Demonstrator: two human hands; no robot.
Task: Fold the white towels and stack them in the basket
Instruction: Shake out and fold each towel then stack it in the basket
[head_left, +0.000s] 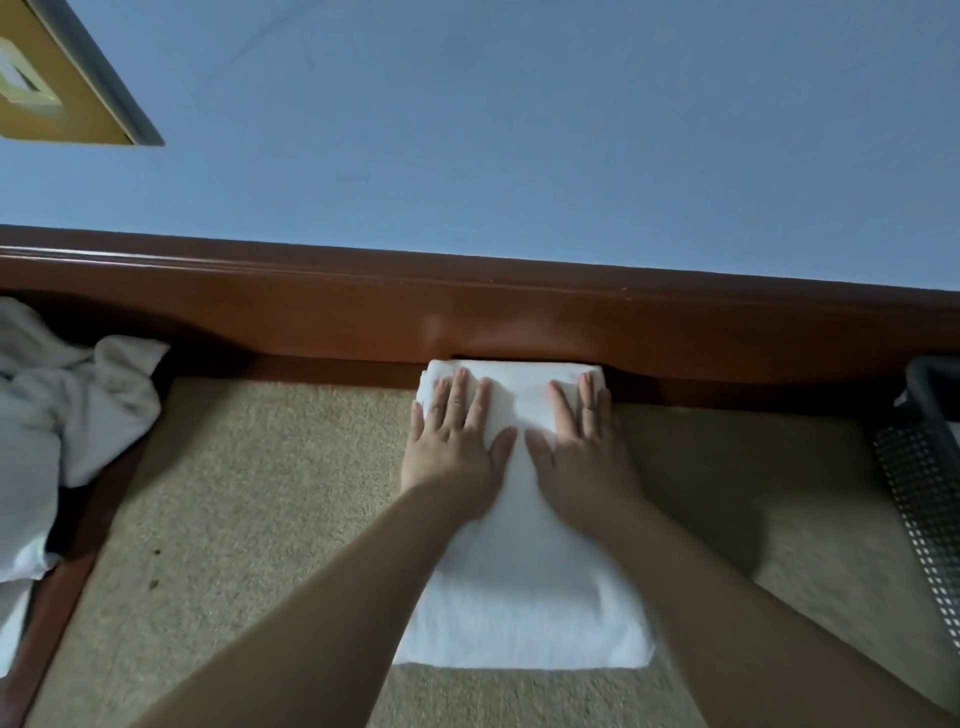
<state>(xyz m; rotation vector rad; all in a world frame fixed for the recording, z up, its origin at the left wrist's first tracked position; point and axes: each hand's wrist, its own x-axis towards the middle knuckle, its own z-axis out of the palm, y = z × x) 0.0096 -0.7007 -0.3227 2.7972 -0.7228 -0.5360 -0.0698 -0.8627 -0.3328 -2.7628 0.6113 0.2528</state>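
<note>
A white towel (524, 587) lies folded into a long strip on the beige surface (249, 519), its far end touching the brown wooden ledge (467, 317). My left hand (457, 441) and my right hand (584, 447) rest flat on the towel's far half, fingers spread, palms down, side by side. Neither hand grips the cloth. A heap of loose white towels (62, 431) lies at the left edge. A dark perforated basket (924, 493) stands at the right edge, only partly in view.
A blue wall (519, 130) rises behind the wooden ledge. A yellow framed panel (57, 78) hangs at the top left. The beige surface stretches on both sides of the folded towel.
</note>
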